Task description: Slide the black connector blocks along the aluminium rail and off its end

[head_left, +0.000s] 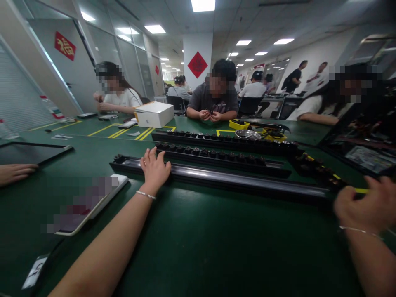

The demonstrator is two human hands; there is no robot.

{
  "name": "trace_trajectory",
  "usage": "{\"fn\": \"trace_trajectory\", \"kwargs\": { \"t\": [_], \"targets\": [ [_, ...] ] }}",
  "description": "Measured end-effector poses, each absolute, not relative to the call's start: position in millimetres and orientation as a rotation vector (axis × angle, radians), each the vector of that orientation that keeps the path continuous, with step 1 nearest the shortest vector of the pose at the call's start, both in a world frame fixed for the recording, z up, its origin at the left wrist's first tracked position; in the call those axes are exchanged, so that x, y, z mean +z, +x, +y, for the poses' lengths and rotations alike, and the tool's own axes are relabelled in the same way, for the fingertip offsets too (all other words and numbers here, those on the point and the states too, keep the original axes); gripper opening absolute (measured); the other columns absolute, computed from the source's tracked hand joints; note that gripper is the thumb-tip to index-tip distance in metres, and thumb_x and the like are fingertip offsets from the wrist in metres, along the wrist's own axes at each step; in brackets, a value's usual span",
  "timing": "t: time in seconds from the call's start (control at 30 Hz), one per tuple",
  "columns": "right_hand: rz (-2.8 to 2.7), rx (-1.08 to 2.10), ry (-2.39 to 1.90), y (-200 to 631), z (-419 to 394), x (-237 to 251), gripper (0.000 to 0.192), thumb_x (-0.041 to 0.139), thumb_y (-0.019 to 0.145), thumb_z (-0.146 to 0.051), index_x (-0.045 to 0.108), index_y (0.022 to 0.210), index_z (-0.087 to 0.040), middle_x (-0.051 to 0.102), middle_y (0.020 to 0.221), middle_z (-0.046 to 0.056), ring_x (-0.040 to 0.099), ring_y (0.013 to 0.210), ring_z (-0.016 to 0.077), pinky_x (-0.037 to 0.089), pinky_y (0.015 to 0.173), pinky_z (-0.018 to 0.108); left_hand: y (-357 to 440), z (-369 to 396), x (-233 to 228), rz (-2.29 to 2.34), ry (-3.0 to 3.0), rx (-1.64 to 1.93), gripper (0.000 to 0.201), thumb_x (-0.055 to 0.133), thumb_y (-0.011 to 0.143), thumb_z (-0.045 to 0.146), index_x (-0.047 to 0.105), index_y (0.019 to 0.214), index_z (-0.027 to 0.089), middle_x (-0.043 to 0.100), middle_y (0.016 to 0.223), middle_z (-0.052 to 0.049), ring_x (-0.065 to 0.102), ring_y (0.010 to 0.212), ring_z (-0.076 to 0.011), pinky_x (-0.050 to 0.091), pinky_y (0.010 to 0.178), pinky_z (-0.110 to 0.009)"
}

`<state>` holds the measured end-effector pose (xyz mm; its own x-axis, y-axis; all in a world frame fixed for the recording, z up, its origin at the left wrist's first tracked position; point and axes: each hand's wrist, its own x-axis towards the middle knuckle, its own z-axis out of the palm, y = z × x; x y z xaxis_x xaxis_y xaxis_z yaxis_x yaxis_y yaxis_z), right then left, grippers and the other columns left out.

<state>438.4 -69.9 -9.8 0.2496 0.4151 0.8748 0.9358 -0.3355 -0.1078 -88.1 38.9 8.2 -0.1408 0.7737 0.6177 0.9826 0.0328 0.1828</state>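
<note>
A long black channel rail [247,178] with a shiny inside lies across the green table in front of me. My left hand [154,167] rests over its left part, fingers spread and laid across the rail. One small black part [118,158] sits at the rail's left end. Beyond it, a second black rail [275,168] carries a row of small black round parts [196,151]. Smeared by motion, my right hand [366,202] is at the near rail's right end with its fingers bent; whether it holds anything is not clear.
A third filled rail [173,139] lies farther back, and more dark parts [318,167] are at the right. A phone [105,202] lies left of my forearm. Another person's hand [17,173] is at the far left. A white box [155,114] and yellow tray [239,124] stand beyond.
</note>
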Motion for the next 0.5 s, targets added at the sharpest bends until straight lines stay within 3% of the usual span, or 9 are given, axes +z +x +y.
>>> {"fn": "trace_trajectory", "kwargs": {
  "t": [0.1, 0.2, 0.37, 0.5],
  "targets": [
    [-1.58, -0.831, -1.866, 365.4, -56.6, -5.5, 0.051, 0.034, 0.087, -0.039, 0.053, 0.125, -0.01, 0.048, 0.135, 0.018, 0.039, 0.127, 0.0307, 0.034, 0.1, 0.047, -96.4, 42.5, 7.0, -2.089, -1.819, -0.755, 0.052, 0.05, 0.08, 0.034, 0.048, 0.129, 0.017, 0.026, 0.15, -0.016, 0.015, 0.139, -0.0373, 0.019, 0.107, -0.061],
    [-1.762, -0.591, -1.974, 316.0, -48.4, -15.3, 0.049, 0.027, 0.09, -0.037, 0.055, 0.125, -0.017, 0.051, 0.135, 0.011, 0.041, 0.126, 0.0277, 0.031, 0.102, 0.05, -105.2, 45.2, 11.7, -2.178, -1.908, -0.764, 0.06, 0.049, 0.08, 0.04, 0.043, 0.133, 0.015, 0.02, 0.152, -0.02, 0.01, 0.14, -0.0407, 0.017, 0.105, -0.065],
    [-1.806, -0.469, -2.044, 305.1, -47.6, -24.4, 0.048, 0.025, 0.092, -0.035, 0.054, 0.127, -0.024, 0.052, 0.136, 0.003, 0.043, 0.125, 0.0238, 0.027, 0.105, 0.05, -138.0, 57.0, 30.2, -2.431, -1.832, -0.855, 0.068, 0.053, 0.075, 0.045, 0.04, 0.135, 0.017, 0.025, 0.15, -0.02, 0.018, 0.137, -0.0437, 0.023, 0.102, -0.065],
    [-1.798, -0.451, -2.048, 309.5, -48.5, -22.0, 0.048, 0.024, 0.092, -0.036, 0.054, 0.128, -0.024, 0.051, 0.136, 0.003, 0.042, 0.126, 0.0235, 0.028, 0.105, 0.05, -189.7, 72.7, 42.1, -2.517, -1.762, -0.611, 0.074, 0.054, 0.074, 0.049, 0.038, 0.134, 0.009, 0.017, 0.151, -0.025, 0.012, 0.138, -0.0442, 0.018, 0.105, -0.063]
  ]
}}
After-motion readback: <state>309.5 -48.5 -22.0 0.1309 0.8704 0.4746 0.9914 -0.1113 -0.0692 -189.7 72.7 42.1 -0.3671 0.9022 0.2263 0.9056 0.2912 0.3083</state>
